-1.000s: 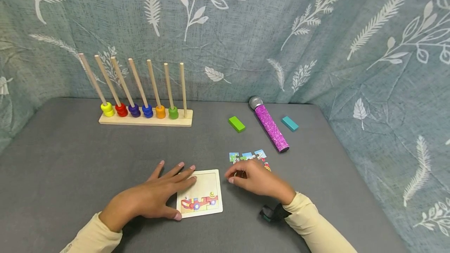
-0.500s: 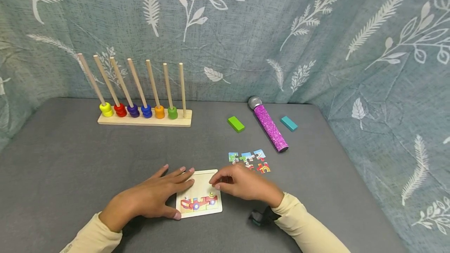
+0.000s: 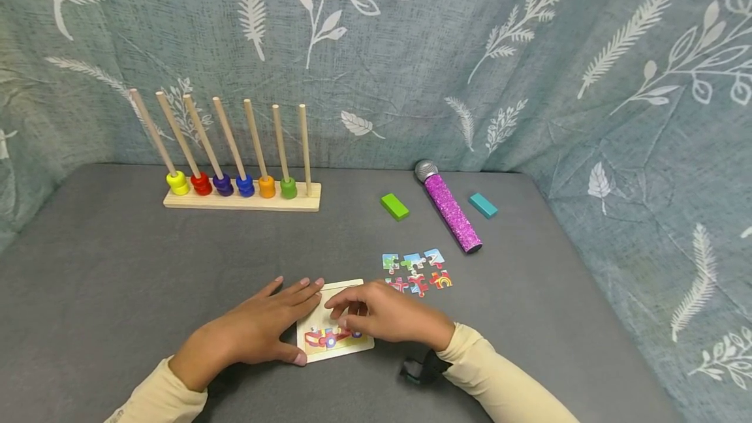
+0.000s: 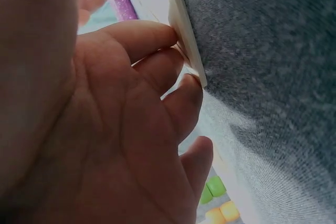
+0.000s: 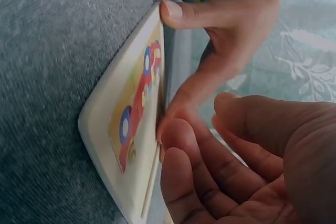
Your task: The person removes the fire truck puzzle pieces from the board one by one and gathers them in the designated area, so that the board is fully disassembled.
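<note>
A pale wooden puzzle board (image 3: 361,346) lies before me, with a red vehicle picture in joined pieces (image 3: 320,338) along its near side. My left hand (image 3: 252,331) spreads over the board's left side, thumb at the near corner and fingertips near the far edge. In the left wrist view its fingers (image 4: 152,32) touch the board's edge. Over the board's right half hovers my right hand (image 3: 384,312), fingers loosely bent. The right wrist view shows a gap between its thumb (image 5: 247,116) and fingers, with nothing held there. This hand hides part of the picture.
Several loose puzzle pieces (image 3: 414,261) lie in two rows beyond my right hand. Farther back are a green block (image 3: 395,207), a glittery purple microphone (image 3: 452,213) and a teal block (image 3: 483,205). A wooden peg stand with coloured beads (image 3: 243,202) stands back left.
My right hand has moved left from beside the loose pieces to over the board, uncovering the nearer row. The board has turned slightly, while my left hand stays on its left side.
</note>
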Motion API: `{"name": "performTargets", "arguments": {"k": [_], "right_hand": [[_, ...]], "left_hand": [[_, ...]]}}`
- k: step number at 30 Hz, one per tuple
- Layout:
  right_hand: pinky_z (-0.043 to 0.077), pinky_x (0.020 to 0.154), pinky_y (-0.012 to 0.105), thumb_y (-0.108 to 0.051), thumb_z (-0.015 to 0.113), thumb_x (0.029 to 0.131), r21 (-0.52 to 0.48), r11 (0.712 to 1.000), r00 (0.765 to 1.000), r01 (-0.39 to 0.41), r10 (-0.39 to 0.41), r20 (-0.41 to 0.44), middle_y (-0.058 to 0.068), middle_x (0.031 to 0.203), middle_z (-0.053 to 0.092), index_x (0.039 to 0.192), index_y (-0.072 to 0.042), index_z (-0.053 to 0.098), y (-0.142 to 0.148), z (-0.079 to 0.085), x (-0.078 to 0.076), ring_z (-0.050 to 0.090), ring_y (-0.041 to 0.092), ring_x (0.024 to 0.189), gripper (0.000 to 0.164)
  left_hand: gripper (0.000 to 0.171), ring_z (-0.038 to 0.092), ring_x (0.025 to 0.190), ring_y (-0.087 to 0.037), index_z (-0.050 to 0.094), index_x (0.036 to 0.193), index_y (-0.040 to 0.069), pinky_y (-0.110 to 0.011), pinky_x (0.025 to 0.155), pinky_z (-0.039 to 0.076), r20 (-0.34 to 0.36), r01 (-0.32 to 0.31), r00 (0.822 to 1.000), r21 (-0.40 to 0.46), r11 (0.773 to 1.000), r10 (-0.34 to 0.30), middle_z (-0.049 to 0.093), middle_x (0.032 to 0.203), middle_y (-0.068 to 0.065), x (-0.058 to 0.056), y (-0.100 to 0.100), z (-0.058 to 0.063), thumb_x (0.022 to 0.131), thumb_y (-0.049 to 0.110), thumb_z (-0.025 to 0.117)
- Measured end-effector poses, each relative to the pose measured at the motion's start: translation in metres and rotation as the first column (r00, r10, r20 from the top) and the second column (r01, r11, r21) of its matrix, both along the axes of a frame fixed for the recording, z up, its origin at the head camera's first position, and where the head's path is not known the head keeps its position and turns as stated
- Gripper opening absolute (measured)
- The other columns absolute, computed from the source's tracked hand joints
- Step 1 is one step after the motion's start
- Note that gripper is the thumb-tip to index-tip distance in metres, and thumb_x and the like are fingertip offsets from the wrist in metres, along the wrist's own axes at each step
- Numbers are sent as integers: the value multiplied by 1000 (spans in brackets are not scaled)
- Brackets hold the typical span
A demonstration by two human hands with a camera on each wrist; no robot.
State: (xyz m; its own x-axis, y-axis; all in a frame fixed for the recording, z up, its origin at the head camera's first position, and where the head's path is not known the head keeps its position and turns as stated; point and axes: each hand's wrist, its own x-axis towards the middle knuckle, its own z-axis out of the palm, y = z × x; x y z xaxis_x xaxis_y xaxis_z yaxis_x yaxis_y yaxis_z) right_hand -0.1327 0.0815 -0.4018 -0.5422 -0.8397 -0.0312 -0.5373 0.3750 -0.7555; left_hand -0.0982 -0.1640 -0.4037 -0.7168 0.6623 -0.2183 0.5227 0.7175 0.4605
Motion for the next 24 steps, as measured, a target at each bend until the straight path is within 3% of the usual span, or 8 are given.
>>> {"name": "performTargets", "arguments": {"k": [8,15,24], "right_hand": [[50,73,15,-2,64,93,-49,997,998,-63,64,22,5,104,71,115,-1,68,-7,-7,4,57,-6,80,22],[49,70,14,0,65,91,-57,995,997,-76,75,-11,3,101,71,111,-3,70,-12,-13,6,54,-7,75,21],[46,65,13,0,66,90,-37,997,997,-73,75,27,-4,80,62,112,-2,68,-14,-11,6,49,-5,68,22]], "left_hand": [[93,23,144,-33,39,148,2,-60,112,10,-7,-1,1000,22,1000,1,26,158,-10,2,-3,-1,78,53,73],[93,23,143,-33,39,148,2,-60,112,10,3,-10,1000,34,999,10,26,158,-10,3,-3,-1,78,52,74],[96,21,144,-32,33,151,4,-58,113,10,27,-13,1000,45,999,12,24,159,-9,2,-2,0,78,50,75]]}}
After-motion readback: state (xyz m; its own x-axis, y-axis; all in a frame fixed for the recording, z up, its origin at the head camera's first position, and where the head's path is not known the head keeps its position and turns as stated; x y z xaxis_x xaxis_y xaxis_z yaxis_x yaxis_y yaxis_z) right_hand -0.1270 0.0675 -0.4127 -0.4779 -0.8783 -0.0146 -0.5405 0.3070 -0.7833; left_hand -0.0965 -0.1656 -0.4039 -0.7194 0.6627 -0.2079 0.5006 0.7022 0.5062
